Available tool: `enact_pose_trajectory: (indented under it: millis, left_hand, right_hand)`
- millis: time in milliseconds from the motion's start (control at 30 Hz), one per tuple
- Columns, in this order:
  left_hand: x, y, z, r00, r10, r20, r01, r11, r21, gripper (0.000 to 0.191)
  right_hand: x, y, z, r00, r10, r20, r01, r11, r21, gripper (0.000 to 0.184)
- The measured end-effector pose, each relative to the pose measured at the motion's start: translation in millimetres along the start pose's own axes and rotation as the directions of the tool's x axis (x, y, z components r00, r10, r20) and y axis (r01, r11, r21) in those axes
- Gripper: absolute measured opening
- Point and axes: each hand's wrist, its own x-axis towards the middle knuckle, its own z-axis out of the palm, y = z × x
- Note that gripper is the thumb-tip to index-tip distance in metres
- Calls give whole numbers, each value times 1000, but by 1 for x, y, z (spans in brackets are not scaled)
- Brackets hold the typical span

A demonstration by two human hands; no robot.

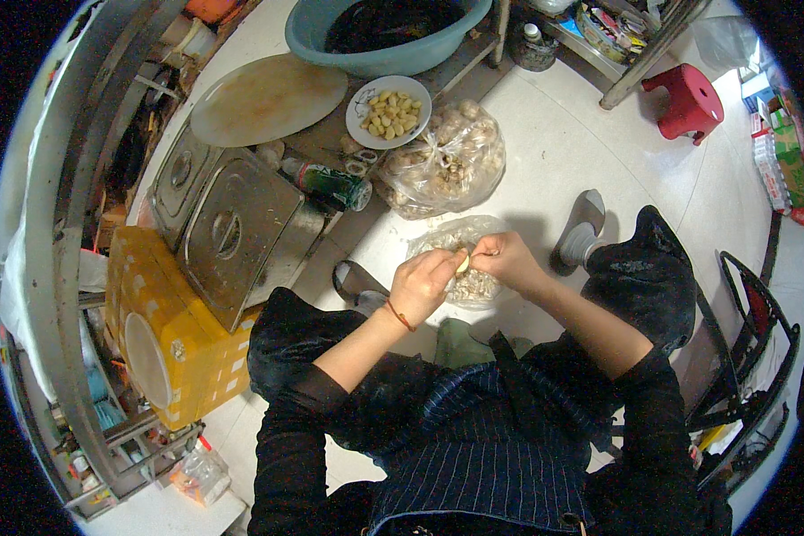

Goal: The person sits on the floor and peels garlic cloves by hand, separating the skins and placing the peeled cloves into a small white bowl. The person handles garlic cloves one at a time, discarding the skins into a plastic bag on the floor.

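Note:
My left hand (421, 283), with an orange cord around the wrist, grips a pale garlic clove (463, 264) between thumb and fingers. Fingertips of my right hand (507, 260) pinch at the clove's right edge; whether they hold skin or flesh is too small to tell. Below both hands an open clear plastic bag (435, 231) lies on the floor, with loose garlic skins (472, 289) in it. Beyond it sits a tied clear bag of garlic bulbs (452, 161). A white plate (358, 130) of peeled cloves (392, 115) stands behind that bag, slightly left.
At left are a green can (335, 187), lidded steel pans (238, 228), a taped yellow box (174, 321) and a round board (268, 100). A blue-green basin (388, 61) stands at the back. A red stool (687, 104) is back right, a black-framed chair (744, 348) at right.

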Motion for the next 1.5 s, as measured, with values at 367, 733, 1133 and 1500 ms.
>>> enact_pose_trajectory:
  millis: [367, 733, 1133, 1500]
  left_hand:
    - [1, 6, 9, 900, -434, 34, 410, 819, -403, 31]
    - [4, 5, 8, 826, -527, 200, 527, 597, -604, 27]
    - [5, 8, 2, 862, -474, 182, 501, 741, -446, 30]
    - [7, 14, 0, 914, -400, 73, 393, 822, -412, 30]
  right_hand:
    - [2, 4, -1, 1000, -3, -27, 3, 1000, -19, 15]
    - [1, -9, -6, 998, -63, 11, 62, 998, 15, 18]
    - [3, -5, -8, 999, -27, 38, 26, 999, 28, 17]
    - [1, -6, -6, 991, 59, 120, -75, 987, 140, 13]
